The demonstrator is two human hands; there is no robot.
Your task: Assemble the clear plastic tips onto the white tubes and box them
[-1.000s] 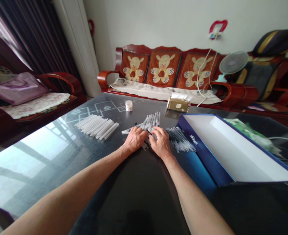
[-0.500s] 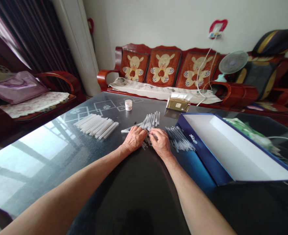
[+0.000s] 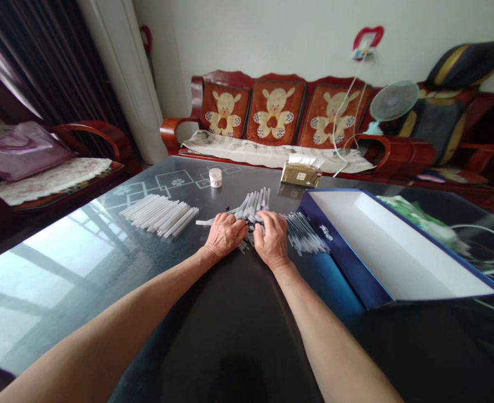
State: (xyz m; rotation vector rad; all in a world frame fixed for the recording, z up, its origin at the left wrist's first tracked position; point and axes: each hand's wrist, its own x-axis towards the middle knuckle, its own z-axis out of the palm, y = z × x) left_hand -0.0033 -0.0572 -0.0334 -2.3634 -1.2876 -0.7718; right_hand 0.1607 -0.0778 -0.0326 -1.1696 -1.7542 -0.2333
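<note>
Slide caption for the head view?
Left hand and right hand rest on a heap of slender tubes on a glass table beside an open blue box.

The left hand (image 3: 225,235) and right hand (image 3: 272,239) press on a messy pile of thin sticks (image 3: 253,205) on a glass table (image 3: 74,268). A neat white pile (image 3: 158,215) lies left, and an open blue box (image 3: 339,263) sits right.

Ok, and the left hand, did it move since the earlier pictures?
No, the left hand keeps nearly the same place relative to the small white jar; only the whole view shifted a little.
</note>
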